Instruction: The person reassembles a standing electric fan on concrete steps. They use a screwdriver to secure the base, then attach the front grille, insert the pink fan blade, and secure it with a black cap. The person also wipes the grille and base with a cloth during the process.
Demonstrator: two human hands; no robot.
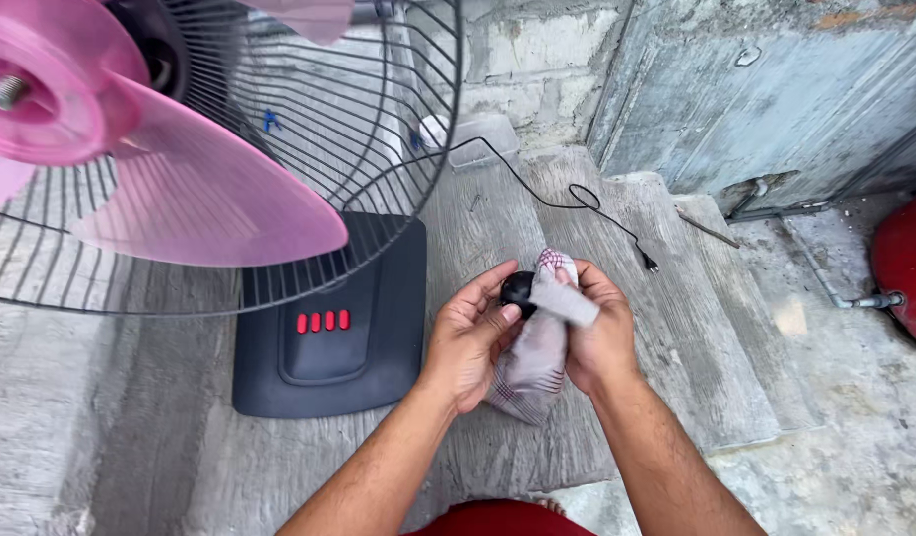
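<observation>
Head view, looking down: both bare hands meet over a grey concrete step (537,199). The left hand (470,337) is closed around a small round black plastic cap (518,288), fingers curled, thumb pressing it from the front. The right hand (599,333) is closed on a pale checked cotton cloth (533,367), bunched against the cap with its loose tail hanging between the palms. Judged step: wiping the cap, with the cloth worked over its surface. The next move likely calls for turning the cap in the left fingers so that the cloth reaches the hidden side, with a firm pinch to keep it from slipping. To the left stands a fan with its front open: translucent pink plastic blades (195,199) on a bare hub with a metal threaded spindle (6,92), backed by a black wire rear guard (379,129), on a dark grey square plastic base (379,328). Counts: one cap, one cloth, one fan base with four red push buttons (323,322), and one thin black power cord (577,199) trailing across the step to its plug. The blade count cannot be told, as they are cut off by the frame. A red rounded vessel (907,268) sits at the right edge.
</observation>
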